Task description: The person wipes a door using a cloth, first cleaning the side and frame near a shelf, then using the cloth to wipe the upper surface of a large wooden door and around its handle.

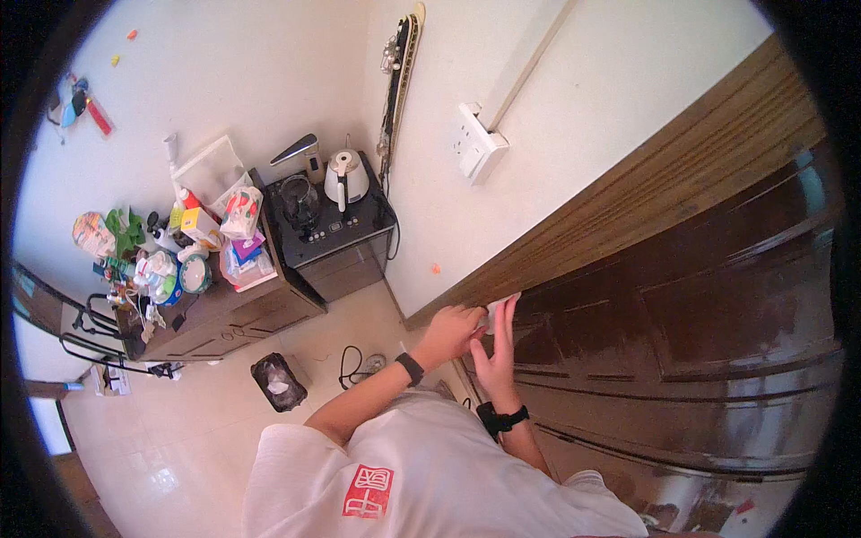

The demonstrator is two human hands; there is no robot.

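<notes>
My left hand (452, 333) is bent inward at the brown wooden door frame (525, 265), its fingers curled near a small whitish piece (492, 316), perhaps tissue or film. Close beside it, my right hand (498, 346) is raised with its fingers extended along the frame and its thumb towards my left hand. The whitish piece lies between the two hands; which fingers grip it cannot be told. A dark glossy wooden door (605, 323) stands to the right of both hands. Black bands are on both wrists.
A white wall socket (479, 144) is above. At left, a cabinet (229, 336) bears a plant, boxes and bowls, beside a black tea stand (336, 239) with a white kettle (346, 178). A lined waste bin (279, 382) and a black cable (350, 366) are on the tiled floor.
</notes>
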